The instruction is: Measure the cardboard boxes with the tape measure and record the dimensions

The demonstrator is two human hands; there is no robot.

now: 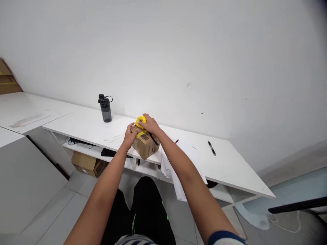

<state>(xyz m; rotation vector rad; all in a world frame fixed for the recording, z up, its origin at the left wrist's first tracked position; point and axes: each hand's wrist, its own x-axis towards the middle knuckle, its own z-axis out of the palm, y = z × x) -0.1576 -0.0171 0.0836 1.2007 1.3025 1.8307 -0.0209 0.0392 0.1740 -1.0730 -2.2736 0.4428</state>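
A small cardboard box with yellow tape and a printed label rests at the front edge of the white desk. On its far upper side, a yellow tape measure is gripped in my right hand, fingers wrapped over the case. My left hand holds the left side of the box, its thumb on the top by the yellow tape. Whether the measuring blade is pulled out cannot be made out. A black strap hangs by my right wrist, against the box.
A dark water bottle stands left of the box near the wall. White papers hang over the desk's front edge on the right, with a black pen beyond. Another cardboard box sits below the shelf at left.
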